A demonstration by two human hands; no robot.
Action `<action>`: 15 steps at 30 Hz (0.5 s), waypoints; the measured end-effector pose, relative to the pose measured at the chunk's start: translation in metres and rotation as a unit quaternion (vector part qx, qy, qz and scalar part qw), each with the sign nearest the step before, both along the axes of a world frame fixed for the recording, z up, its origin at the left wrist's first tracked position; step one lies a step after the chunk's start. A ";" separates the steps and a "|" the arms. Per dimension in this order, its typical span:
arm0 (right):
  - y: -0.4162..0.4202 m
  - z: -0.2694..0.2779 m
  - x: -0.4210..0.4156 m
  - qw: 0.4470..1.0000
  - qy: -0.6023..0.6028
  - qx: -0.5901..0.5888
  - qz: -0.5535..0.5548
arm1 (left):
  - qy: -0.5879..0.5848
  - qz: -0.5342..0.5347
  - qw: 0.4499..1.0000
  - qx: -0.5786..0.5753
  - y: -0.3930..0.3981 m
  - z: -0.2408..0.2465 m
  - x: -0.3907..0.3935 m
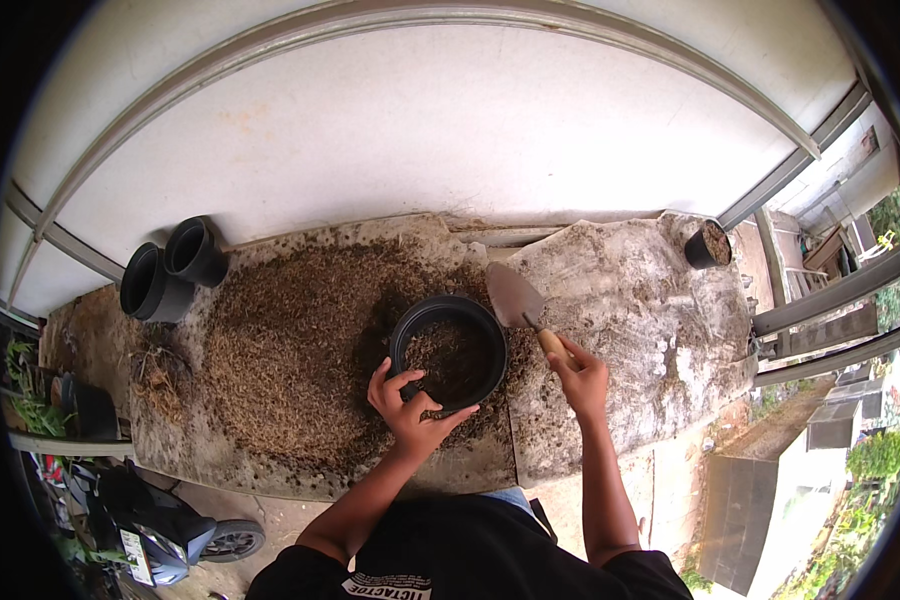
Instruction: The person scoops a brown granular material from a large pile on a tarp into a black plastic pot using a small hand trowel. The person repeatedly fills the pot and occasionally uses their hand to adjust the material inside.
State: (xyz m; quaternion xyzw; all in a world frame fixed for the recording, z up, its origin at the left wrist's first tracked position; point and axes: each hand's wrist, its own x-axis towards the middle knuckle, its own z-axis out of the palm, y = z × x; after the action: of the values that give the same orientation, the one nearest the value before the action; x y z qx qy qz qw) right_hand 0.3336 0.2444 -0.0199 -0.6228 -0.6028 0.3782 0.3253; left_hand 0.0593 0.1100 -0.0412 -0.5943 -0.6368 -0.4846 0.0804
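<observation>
A round black plastic pot (501, 352) stands at the middle of the worktable, partly filled with brown potting mix (450, 360). My left hand (412, 409) grips its near left rim, fingers over the edge and thumb along the outside. In my right hand (581, 379) is a garden trowel (515, 295), held by its wooden handle. The pointed metal blade is beside the pot's right rim, tilted away from me, with no heap of soil on it. A broad pile of loose potting mix (292, 352) spreads across the table left of the pot.
Larger black pots (157, 289) stand at the back left, near a dry root clump (157, 382). A small filled pot (709, 246) sits at the far right. A stained sheet (615, 300) covers the table, a white wall (420, 127) rises behind, and a motorcycle (150, 517) is parked at lower left.
</observation>
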 end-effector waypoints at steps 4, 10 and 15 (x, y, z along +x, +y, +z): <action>-0.020 -0.044 -0.016 0.996 0.012 -0.066 0.052 | 0.001 0.015 1.000 -0.024 -0.001 0.005 0.005; -0.021 -0.037 -0.032 0.980 -0.138 0.104 0.102 | 0.022 -0.012 0.997 -0.078 0.002 0.010 -0.009; 0.008 0.021 -0.068 0.939 -0.185 0.276 0.091 | 0.025 -0.040 0.996 -0.080 0.004 0.012 -0.016</action>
State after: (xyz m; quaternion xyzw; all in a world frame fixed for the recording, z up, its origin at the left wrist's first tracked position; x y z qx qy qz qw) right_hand 0.2652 0.2524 0.0010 -0.5106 -0.7868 0.1030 0.3311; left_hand 0.0428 0.1144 -0.0295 -0.6356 -0.6469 -0.4204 0.0292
